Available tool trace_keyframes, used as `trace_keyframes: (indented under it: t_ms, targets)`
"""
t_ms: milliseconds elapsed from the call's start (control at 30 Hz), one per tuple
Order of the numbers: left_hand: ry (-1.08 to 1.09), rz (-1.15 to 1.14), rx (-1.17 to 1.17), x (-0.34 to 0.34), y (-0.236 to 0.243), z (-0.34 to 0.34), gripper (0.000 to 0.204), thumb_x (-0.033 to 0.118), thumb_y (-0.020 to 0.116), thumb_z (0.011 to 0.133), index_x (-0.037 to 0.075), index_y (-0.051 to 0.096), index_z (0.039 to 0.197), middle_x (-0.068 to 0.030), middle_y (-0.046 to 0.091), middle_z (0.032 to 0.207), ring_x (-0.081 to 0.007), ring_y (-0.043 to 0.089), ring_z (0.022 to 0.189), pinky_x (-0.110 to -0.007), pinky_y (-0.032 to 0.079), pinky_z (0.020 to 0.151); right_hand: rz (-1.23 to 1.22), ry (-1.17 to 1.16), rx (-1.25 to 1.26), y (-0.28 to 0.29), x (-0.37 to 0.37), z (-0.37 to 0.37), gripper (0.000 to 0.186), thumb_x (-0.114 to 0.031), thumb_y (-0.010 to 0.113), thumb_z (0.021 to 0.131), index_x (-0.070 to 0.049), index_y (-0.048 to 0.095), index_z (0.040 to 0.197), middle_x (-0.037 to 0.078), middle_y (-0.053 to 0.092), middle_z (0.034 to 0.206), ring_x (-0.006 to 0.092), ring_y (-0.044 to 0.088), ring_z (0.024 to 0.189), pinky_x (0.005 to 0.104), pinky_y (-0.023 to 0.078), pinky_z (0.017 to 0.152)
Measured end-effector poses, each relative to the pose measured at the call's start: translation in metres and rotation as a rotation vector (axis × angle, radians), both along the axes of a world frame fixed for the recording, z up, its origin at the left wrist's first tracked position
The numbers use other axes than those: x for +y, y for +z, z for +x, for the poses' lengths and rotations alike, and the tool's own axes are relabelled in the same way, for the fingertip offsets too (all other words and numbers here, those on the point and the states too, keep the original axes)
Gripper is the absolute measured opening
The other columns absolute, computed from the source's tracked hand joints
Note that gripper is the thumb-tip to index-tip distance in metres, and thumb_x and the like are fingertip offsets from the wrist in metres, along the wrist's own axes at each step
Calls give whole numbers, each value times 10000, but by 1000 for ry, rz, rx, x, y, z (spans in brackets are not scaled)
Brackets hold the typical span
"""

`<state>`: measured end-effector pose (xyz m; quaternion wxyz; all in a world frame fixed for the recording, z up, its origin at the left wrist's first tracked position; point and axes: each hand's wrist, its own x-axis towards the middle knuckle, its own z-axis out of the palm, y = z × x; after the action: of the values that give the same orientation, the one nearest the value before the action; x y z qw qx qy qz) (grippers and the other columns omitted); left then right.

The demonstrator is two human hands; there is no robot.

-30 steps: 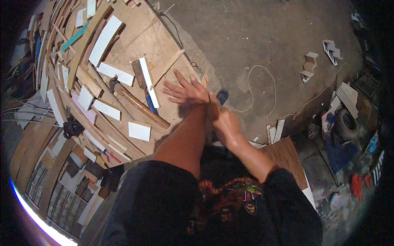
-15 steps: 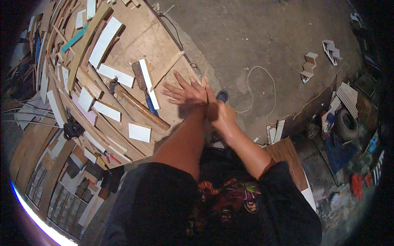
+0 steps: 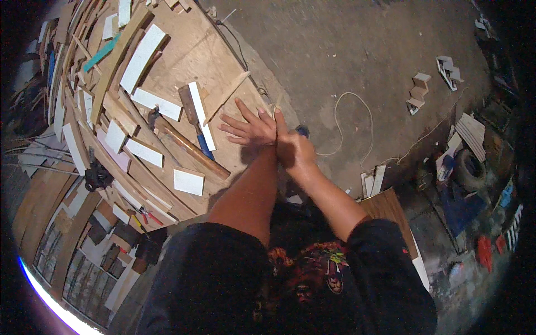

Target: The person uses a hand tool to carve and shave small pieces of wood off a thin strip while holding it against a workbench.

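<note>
My left hand [image 3: 248, 127] is open over the worktable's [image 3: 192, 61] near right edge, fingers spread and nothing in it. Against its wrist and thumb side rests my right hand [image 3: 296, 149], one digit stretched forward, the other fingers mostly hidden. Left of the hands, a tool with a blue handle [image 3: 205, 145] and a broad brown blade lies beside a narrow white-faced wood strip [image 3: 202, 117]. A hammer with a long wooden handle [image 3: 192, 149] lies slantwise closer to me, near a small white-faced block [image 3: 188, 182].
Curved wood strips [image 3: 111, 72] and white-faced offcuts pile up along the table's left side. On the floor at right are a thin looping cord [image 3: 370, 120], two zigzag pieces [image 3: 419, 92], a tire [image 3: 470, 170] and a brown board [image 3: 388, 209]. Pliers with red handles [image 3: 152, 218] lie at lower left.
My right hand has shifted slightly along my left wrist, and its forward digit now shows more plainly. The left hand stays spread in nearly the same place.
</note>
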<state>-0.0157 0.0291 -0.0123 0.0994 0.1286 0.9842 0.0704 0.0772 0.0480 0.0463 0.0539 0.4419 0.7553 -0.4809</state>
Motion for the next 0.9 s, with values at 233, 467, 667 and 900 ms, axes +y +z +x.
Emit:
trace_keyframes:
  t_ms: [233, 467, 667, 900]
  targets:
    - [16, -23, -112, -2, 17, -7, 745, 459, 476, 1007, 225, 126, 1621, -333, -49, 1625, -547, -73, 1496, -715, 37, 1158, 16, 207, -266, 46, -1, 13, 806, -149, 699, 818, -138, 340, 1539, 249, 692, 832, 463, 686, 728, 566, 559, 631]
    - [2, -36, -39, -4, 7, -1, 676, 433, 435, 1013, 241, 193, 1615, -336, 31, 1627, -554, -28, 1498, -730, 92, 1140, 54, 118, -334, 53, -8, 13, 320, -146, 695, 811, -38, 700, 1112, 231, 698, 824, 438, 692, 758, 507, 570, 652]
    - [0, -32, -27, -4, 5, -2, 680, 395, 443, 1013, 238, 175, 1618, -338, 5, 1626, -557, -34, 1496, -719, 86, 1148, 65, 59, -119, 32, -14, 17, 758, -259, 677, 858, -92, 366, 1529, 237, 685, 764, 436, 688, 685, 522, 573, 617]
    - [10, 0, -116, -1, 17, -4, 671, 361, 428, 1017, 212, 169, 1618, -341, -25, 1623, -563, -56, 1491, -710, 65, 1154, -46, 163, -393, 68, -18, 30, 857, -108, 587, 851, -209, 190, 1604, 259, 686, 857, 461, 676, 738, 544, 527, 616]
